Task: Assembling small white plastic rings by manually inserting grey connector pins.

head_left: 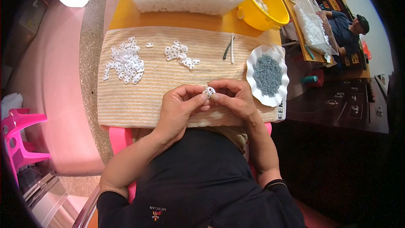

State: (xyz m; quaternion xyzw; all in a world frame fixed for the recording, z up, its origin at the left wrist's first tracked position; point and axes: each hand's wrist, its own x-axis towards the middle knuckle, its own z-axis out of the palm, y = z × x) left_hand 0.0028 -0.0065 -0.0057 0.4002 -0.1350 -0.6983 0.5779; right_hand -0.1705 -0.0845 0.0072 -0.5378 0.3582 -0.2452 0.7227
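Between the fingertips of both hands is a small white plastic piece with holes (210, 90), held just above the striped towel. My left hand (180, 103) pinches it from the left, with thumb and forefinger closed. From the right, my right hand (234, 98) grips the same piece between thumb and fingers. Fingertips partly cover it, so its full shape is hidden. Beyond my hands lies a small group of white two-hole pieces (176, 51). A larger heap of similar pieces (126, 64) sits at the left. To the right, a white wavy-rimmed plate (250, 72) holds many tiny grey parts (268, 75).
Two thin sticks, one white (232, 50) and one dark (227, 52), lie on the towel (139, 109). At the back stand a clear tub of white pieces (185, 4) and a yellow basin (270, 19). Another person (344, 29) sits far right. A pink stool (25, 139) stands left.
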